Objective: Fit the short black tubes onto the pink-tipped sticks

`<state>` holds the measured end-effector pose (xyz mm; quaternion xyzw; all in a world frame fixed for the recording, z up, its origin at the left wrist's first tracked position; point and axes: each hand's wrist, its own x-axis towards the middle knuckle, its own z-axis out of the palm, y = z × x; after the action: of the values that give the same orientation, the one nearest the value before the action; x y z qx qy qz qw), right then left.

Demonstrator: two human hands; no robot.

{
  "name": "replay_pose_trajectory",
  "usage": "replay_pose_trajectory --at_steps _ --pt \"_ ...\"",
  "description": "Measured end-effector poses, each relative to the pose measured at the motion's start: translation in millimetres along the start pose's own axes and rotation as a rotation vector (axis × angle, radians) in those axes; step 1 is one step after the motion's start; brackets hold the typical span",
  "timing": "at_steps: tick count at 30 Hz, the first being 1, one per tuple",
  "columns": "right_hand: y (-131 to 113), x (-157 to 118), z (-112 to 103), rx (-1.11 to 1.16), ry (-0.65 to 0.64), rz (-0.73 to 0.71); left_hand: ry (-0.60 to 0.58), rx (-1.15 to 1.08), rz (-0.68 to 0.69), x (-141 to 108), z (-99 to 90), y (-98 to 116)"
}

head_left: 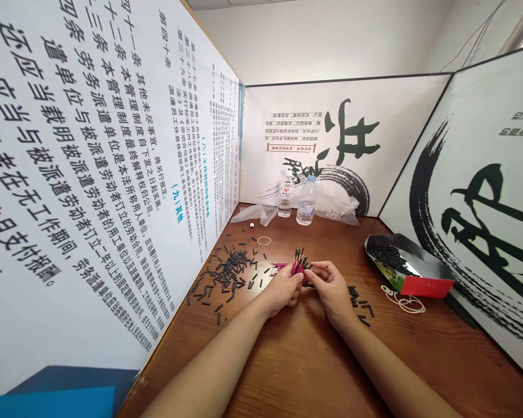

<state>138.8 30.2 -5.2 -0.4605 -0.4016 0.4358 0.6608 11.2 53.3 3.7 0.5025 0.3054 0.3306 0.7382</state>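
Observation:
My left hand (284,290) is wrapped round a bundle of thin pink sticks (295,268) with dark and gold-coloured upper ends, which point up and away from me. Close against the right side of that bundle, my right hand (331,288) has its thumb and fingertips pinched together. Whatever lies in the pinch is too small to make out. More pink sticks (279,269) lie on the table behind my hands. To the left spreads a loose heap of short black tube-like pieces (233,268); several more black pieces (361,305) lie beside my right wrist.
An open box (412,270) on the right holds more black pieces, with pale rubber bands (403,300) before it. Two water bottles (305,202) and clear plastic bags (342,209) stand at the back. Printed panels (261,145) enclose the brown wooden table (296,371).

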Motion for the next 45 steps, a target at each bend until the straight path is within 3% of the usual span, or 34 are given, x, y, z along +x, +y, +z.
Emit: replay_pose_trajectory --at_steps 31,45 --pt "-0.2 -0.2 0.3 -0.043 -0.048 0.002 0.022 -0.014 0.002 -0.4 1.7 1.8" --pt "4.8 -2.0 -0.6 -0.097 -0.046 -0.087 0.025 -0.025 -0.031 -0.8 1.4 2.7"
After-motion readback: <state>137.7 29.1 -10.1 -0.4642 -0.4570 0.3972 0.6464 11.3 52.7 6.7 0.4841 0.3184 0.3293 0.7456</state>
